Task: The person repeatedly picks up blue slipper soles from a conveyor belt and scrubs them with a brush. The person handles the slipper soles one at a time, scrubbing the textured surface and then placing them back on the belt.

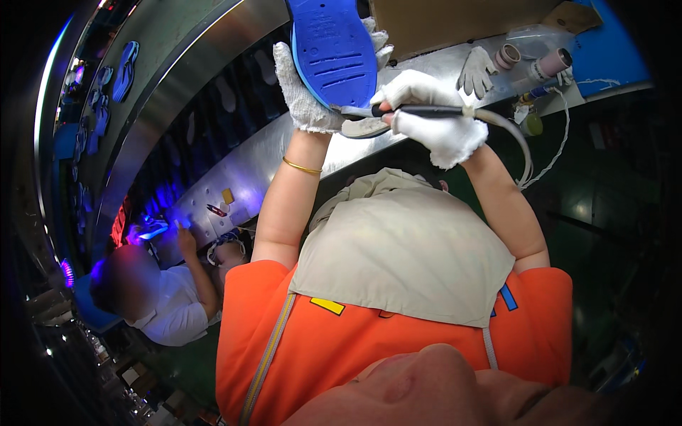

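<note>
While the left hand (307, 103) holds a blue sole (337, 53) over the table (268, 151), inside its near edge, fingers (381, 40) spanning both sides, right hand (435, 122) grips a black-handled tool (428, 111), tip at sole's lower rim. Loose glove (477, 73) farther right.

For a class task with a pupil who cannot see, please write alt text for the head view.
A white-gloved left hand holds a blue shoe sole while the gloved right hand grips a black-handled tool, its tip by the sole's lower edge. A loose glove lies on the metal bench; at left is a co-worker.
</note>
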`<action>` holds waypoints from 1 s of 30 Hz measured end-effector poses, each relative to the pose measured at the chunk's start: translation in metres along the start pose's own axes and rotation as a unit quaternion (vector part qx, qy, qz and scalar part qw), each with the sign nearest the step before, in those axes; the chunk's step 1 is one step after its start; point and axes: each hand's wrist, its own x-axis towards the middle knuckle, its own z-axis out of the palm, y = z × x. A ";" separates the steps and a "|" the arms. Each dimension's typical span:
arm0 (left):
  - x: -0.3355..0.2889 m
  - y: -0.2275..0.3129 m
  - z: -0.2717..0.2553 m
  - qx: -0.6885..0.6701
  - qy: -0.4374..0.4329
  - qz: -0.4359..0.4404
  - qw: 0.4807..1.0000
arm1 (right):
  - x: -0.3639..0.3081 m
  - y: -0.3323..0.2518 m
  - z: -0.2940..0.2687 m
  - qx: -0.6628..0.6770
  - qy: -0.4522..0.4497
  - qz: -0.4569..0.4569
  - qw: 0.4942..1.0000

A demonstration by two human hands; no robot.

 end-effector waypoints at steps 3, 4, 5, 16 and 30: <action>0.001 0.004 0.006 0.013 0.000 -0.009 1.000 | 0.006 -0.002 -0.006 -0.018 0.026 -0.050 0.998; 0.001 0.006 0.007 0.023 0.005 -0.013 1.000 | 0.006 0.000 -0.006 -0.029 0.017 -0.059 0.998; 0.001 0.008 0.008 0.032 0.009 -0.016 0.999 | 0.007 0.004 -0.005 -0.040 0.008 -0.067 0.997; 0.001 0.029 0.000 0.049 0.013 -0.088 0.995 | 0.000 -0.008 -0.013 0.044 -0.044 0.012 0.998; 0.012 0.038 0.011 0.223 0.151 -0.226 0.936 | 0.038 0.007 -0.016 -0.191 -0.157 0.016 0.969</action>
